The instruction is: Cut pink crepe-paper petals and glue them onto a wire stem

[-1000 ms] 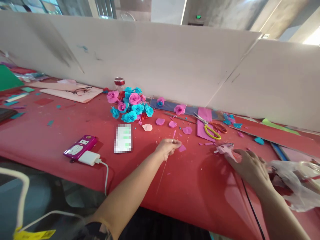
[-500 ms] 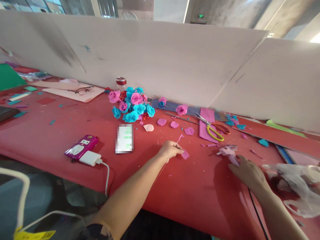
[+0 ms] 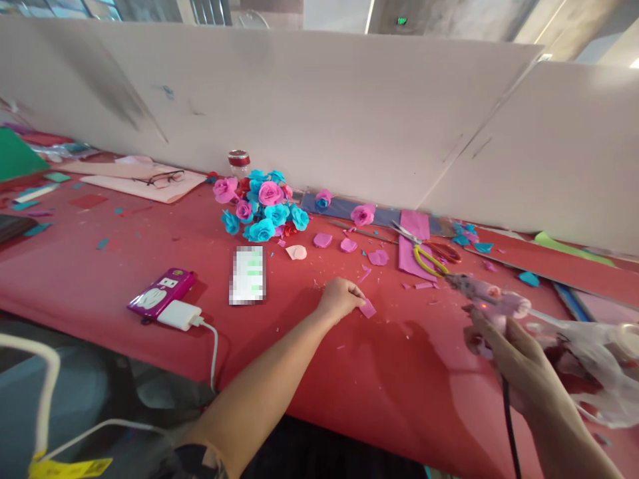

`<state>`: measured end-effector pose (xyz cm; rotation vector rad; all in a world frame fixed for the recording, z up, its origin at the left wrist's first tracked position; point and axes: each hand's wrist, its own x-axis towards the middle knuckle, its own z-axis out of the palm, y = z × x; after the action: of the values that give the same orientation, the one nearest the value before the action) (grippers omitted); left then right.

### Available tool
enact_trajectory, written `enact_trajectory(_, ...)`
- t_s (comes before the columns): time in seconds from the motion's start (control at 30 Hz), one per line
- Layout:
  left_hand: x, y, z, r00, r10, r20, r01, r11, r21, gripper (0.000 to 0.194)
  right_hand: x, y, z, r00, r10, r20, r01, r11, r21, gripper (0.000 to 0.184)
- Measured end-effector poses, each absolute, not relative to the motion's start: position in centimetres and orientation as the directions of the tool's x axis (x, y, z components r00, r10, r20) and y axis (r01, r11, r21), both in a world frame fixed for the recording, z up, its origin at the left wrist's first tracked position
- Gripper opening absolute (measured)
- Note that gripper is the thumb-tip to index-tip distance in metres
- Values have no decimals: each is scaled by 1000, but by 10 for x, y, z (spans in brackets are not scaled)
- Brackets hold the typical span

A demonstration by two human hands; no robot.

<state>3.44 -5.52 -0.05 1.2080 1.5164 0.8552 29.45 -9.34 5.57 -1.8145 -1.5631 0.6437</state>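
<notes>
My left hand (image 3: 342, 299) rests low over the red table with thumb and fingers pinched on a small pink paper piece (image 3: 368, 308). Raised above the table on the right, my right hand (image 3: 519, 352) wraps round the handle of a pink glue gun (image 3: 492, 296). A small red light shows on the gun's side, its nozzle points left, and a black cord hangs below. Just beyond my left hand lie a thin pink paper strip (image 3: 366, 273) and several cut petals, among them a pink petal (image 3: 378, 257) and a pale petal (image 3: 297, 252).
Paper roses (image 3: 260, 231) stand bunched at the back, before a red-lidded jar (image 3: 239, 159). Yellow-handled scissors (image 3: 424, 258) lie on pink paper. A purple power bank (image 3: 167, 289) with a white plug is at left. A clear plastic bag (image 3: 594, 352) sits at right.
My right hand has lifted the glue gun off the table and tilted its nozzle leftward. The left hand stays nearly in place, still pinching the pink paper.
</notes>
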Motion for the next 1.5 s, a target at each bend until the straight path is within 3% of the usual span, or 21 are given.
enact_trajectory(0.07,34,-55,-1,-22,970,-243,300,239,924,5,284,-102,56,58,996,-66,435,-85,-896,44)
enact_trajectory(0.13,33,-54,-2,-15,972,-234,317,227,921,4,275,-110,56,-44,990,-135,346,-112,-931,49)
enact_trajectory(0.3,31,-52,-4,-4,973,-231,336,219,916,6,262,-119,51,-208,958,-199,381,-108,-918,59)
enact_trajectory(0.7,32,-48,-4,3,984,-178,449,158,880,8,253,-118,37,-300,910,-285,416,-144,-898,57)
enact_trajectory(1.27,31,-50,-2,51,984,-170,486,124,865,9,259,-111,23,-292,919,-264,404,-132,-905,49)
enact_trajectory(1.5,30,-48,-4,64,981,-183,492,128,861,10,262,-111,22,-262,931,-255,482,-103,-870,48)
